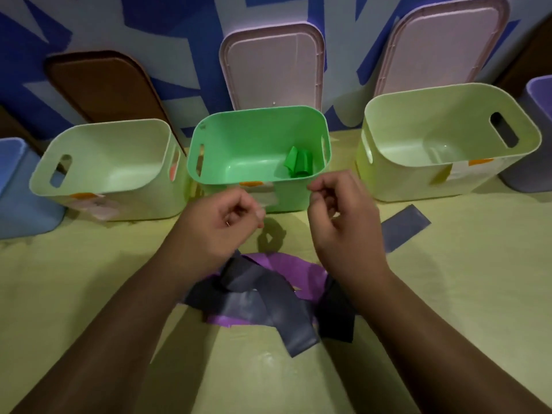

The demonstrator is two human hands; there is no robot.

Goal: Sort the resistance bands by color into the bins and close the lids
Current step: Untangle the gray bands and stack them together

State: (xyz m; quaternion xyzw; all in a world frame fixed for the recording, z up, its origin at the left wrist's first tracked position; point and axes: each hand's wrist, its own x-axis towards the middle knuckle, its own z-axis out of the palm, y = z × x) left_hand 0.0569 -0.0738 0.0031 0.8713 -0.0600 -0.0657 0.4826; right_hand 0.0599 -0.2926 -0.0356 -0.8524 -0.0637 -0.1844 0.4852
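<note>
Both of our hands hover just in front of the green bin (254, 135), apart from each other and above the worktop (448, 294). The left hand (221, 222) and the right hand (340, 216) each have their fingers (321, 189) curled in toward the palm, thumb close to the fingertips, and we see nothing held between them. One green band (298, 162) lies folded in the bin's right corner. The rest wait beneath our wrists in a tangled pile: dark grey bands (283, 309) draped across a purple band (298, 267). A lone grey band (403, 227) lies flat, off to the right and near the right pale bin (433, 115). These look like thin, flat, floppy strips, so we judge them light and soft, with no risk of breaking, but likely to cling and drag a neighbour along when lifted. We would pinch one strip at a free end or an exposed fold, lifting slowly so that the crossed ones slide off. The lone grey one should be easiest, taken at its near edge. The left pale bin (119, 144) shows nothing inside, and the lids (271, 70) lean against the wall behind.
</note>
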